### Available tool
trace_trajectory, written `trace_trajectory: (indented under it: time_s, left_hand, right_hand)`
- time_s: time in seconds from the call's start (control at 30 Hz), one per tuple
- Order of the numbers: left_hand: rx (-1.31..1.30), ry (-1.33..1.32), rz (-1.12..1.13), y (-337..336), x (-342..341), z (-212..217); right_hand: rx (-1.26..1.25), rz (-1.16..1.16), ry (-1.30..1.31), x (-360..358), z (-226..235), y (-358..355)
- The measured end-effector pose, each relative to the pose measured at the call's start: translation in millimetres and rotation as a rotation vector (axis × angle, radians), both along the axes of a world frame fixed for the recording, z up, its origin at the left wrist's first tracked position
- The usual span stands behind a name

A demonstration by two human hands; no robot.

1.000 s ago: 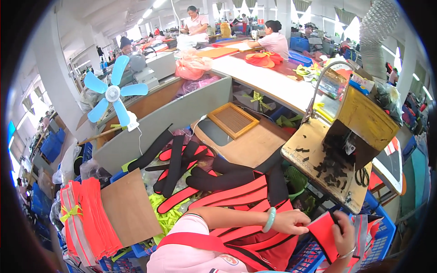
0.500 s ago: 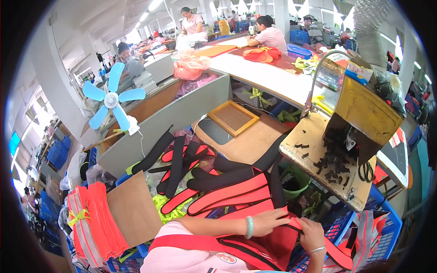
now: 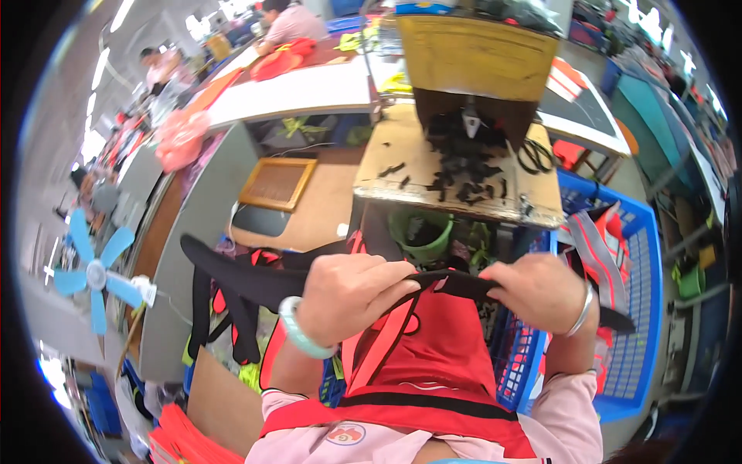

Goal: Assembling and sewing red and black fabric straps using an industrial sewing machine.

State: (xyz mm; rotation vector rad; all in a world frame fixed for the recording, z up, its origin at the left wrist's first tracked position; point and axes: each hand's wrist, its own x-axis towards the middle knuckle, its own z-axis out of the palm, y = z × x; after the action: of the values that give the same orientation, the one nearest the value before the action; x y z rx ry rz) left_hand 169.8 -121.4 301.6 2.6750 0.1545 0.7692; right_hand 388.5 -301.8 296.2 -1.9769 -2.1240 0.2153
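Head view: the left hand (image 3: 352, 298) is pinching 1 black fabric strip (image 3: 468, 283), thumb and fingers clamped on it; the right hand (image 3: 541, 292) is gripping it likewise. The strip is spanning the gap between the 2 hands, above the red apron (image 3: 448, 340). 1 end is jutting left, over black-and-coral strips (image 3: 246, 336); the other is reaching over the blue basket (image 3: 645, 340), where grey-and-orange strips (image 3: 597, 251) are lying. Beyond, black scraps (image 3: 471, 166) are littering the wooden worktop (image 3: 382, 151). Step in hand, by my reading: handling the strip's middle section. Next move, I judge, is calling for 2 firm, even pinches and both ends hanging free.
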Motion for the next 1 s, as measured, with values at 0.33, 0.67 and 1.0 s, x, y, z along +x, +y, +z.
trace_trajectory:
  time_s: [0.33, 0.67, 1.0]
  left_hand:
    - [-0.512, 0.256, -0.277, 78, 94, -5]
    - [-1.055, 0.324, -0.177, 142, 166, -57]
    - [-1.296, 0.271, -0.111, 164, 199, -73]
  right_hand:
    - [0.289, -0.247, 0.429, 59, -24, 34]
    - [0.189, -0.335, 0.447, 125, -45, 90]
    - [0.148, -0.318, 0.475, 165, -57, 121]
